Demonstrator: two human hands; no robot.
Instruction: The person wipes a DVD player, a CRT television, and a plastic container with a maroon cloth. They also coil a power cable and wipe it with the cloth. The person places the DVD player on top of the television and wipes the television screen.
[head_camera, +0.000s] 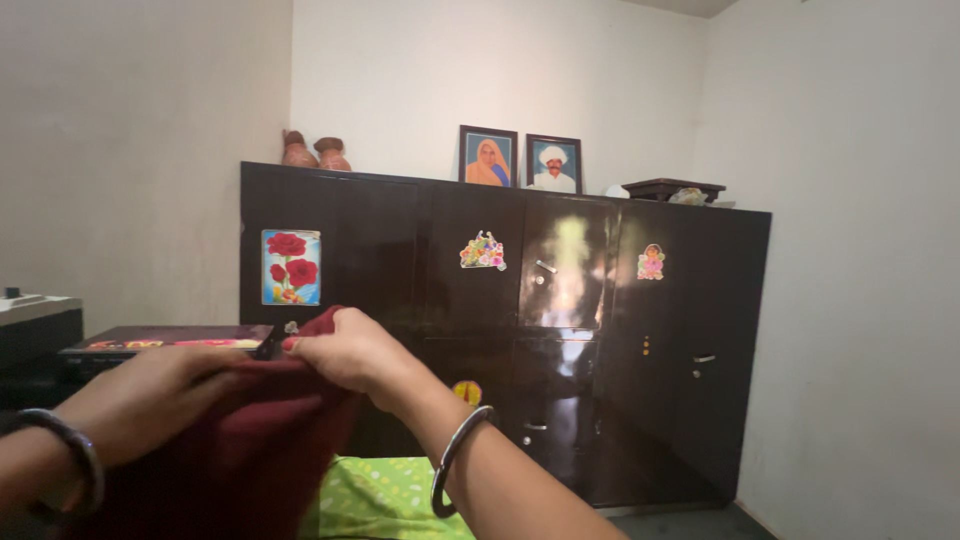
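I hold up a dark maroon cloth (240, 450) in front of me. My right hand (345, 350) pinches its top edge with closed fingers. My left hand (150, 395) grips the same edge a little to the left, partly wrapped in the fabric. Each wrist carries a metal bangle. The cloth hangs down and hides what lies below it on the left.
A green patterned sheet (385, 495) lies below my hands. A tall dark cupboard (600, 330) with flower stickers stands against the far wall, with two framed pictures (520, 160) and clay pots (313, 152) on top. A low dark table (150, 340) is at the left.
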